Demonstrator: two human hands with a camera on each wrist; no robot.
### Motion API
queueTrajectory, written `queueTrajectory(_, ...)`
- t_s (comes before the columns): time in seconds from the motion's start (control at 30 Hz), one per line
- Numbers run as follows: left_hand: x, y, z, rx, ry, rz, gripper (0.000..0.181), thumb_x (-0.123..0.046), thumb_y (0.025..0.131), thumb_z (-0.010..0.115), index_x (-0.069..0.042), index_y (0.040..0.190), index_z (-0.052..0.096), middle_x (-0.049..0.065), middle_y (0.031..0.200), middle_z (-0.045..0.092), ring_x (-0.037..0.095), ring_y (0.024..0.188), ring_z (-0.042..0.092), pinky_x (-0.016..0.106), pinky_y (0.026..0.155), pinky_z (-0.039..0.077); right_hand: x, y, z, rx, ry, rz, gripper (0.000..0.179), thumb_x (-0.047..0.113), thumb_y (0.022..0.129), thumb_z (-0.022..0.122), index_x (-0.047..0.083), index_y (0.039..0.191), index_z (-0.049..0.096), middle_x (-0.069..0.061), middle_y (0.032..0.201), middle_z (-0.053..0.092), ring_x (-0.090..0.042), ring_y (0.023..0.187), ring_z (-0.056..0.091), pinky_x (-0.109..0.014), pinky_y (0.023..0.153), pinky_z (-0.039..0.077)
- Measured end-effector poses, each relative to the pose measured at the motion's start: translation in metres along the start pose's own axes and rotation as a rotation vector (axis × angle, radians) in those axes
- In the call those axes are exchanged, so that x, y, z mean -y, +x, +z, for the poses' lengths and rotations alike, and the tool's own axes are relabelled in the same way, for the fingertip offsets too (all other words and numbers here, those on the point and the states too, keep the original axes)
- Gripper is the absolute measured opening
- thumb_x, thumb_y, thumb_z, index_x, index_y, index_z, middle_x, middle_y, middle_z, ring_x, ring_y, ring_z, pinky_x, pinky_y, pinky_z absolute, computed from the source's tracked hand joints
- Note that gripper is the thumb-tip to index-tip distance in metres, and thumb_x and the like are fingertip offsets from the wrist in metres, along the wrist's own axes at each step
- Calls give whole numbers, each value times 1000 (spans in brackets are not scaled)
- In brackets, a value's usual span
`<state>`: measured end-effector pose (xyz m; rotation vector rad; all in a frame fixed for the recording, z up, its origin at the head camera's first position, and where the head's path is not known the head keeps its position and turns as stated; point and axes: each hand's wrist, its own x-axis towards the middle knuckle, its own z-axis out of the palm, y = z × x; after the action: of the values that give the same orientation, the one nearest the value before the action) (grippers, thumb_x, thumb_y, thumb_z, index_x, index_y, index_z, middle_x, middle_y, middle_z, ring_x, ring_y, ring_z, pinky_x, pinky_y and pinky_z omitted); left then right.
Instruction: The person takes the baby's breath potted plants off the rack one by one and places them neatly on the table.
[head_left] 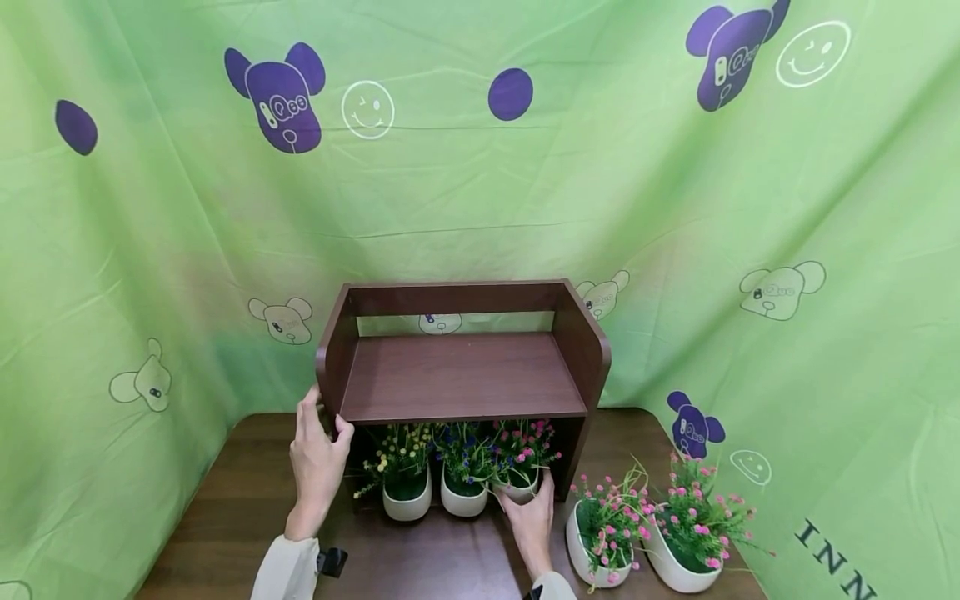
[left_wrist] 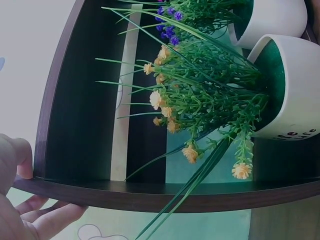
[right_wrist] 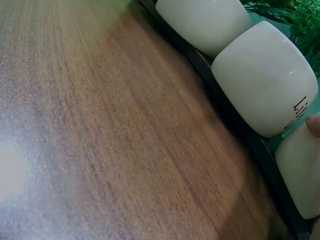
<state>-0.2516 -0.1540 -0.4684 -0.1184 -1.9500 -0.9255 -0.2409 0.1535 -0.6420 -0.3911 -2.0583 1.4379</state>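
Observation:
A dark brown wooden shelf [head_left: 465,375] stands on the table in the head view. My left hand [head_left: 318,467] holds its left side panel [left_wrist: 165,197] by the front edge, thumb on one face and fingers on the other. Inside the lower compartment, my right hand [head_left: 531,525] grips the white pot of a pink-flowered plant [head_left: 519,487] at the right end, thumb and fingers on opposite sides. Left of it stand a blue-flowered potted plant [head_left: 463,500] and a yellow-flowered potted plant [head_left: 407,504]. In the right wrist view, only a bit of thumb [right_wrist: 314,125] shows against the held pot [right_wrist: 299,172].
Two more pink-flowered plants in white pots, a nearer one [head_left: 596,550] and a farther-right one [head_left: 678,562], stand right of the shelf. The wooden table [head_left: 217,517] has rounded back corners. A green printed curtain [head_left: 465,192] hangs behind and on both sides.

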Motion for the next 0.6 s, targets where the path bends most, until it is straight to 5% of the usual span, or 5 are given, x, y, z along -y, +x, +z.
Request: queueTrajectory(0.6, 1, 1, 1, -16, -1, 12, 61, 6, 75, 60, -7, 133, 47, 19, 114, 58, 30, 47, 43, 43, 42, 35, 0, -5, -10, -27, -66, 4, 90, 24, 59, 89, 8, 138, 48, -19, 132, 54, -39, 119, 50, -50, 97, 37)
